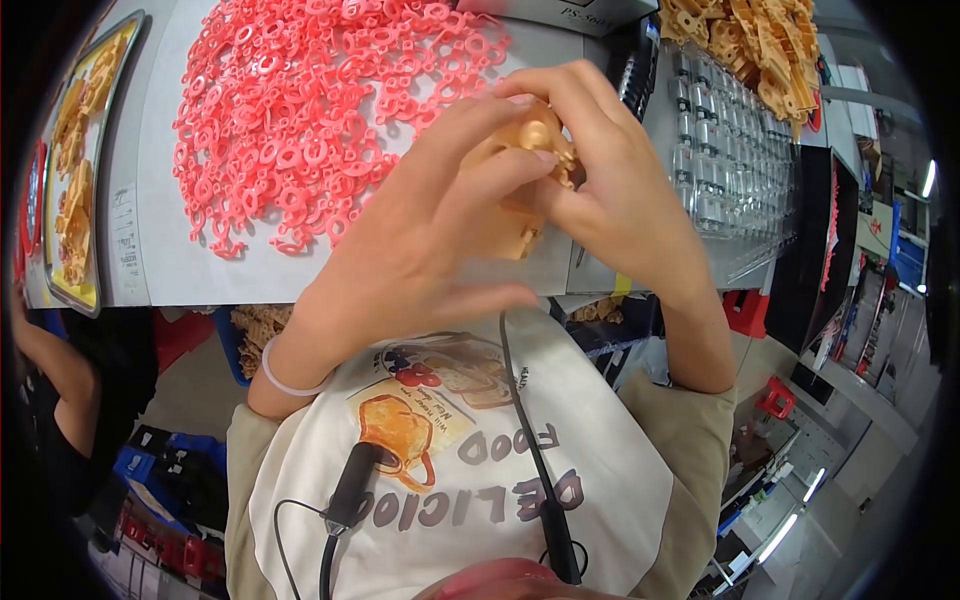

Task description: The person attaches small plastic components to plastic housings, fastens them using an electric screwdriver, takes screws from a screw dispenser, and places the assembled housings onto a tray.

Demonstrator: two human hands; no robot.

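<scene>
Above the table's near edge, a pale orange moulded plastic part (538, 132) with rounded knobs is held between my two hands. My right hand (625, 175) curls round its right side, thumb and fingers closed on it. From the left, my left hand (420, 215) presses bent fingers against the part, while its thumb sticks out apart below. The fingers hide much of the part, and the left hand is slightly blurred. Beneath the hands, more pale orange plastic (500, 235) shows; whether it belongs to the same part I cannot tell. Loose pink ring-shaped plastic pieces (300, 120) lie heaped beside my left hand.
At the right are a clear tray of small capped containers (715, 150), a pile of orange parts (755, 45) and a black box (822, 250). A tray of orange parts (105, 60) stands far left, near another person's arm (60, 375). Cables (520, 420) hang before my shirt.
</scene>
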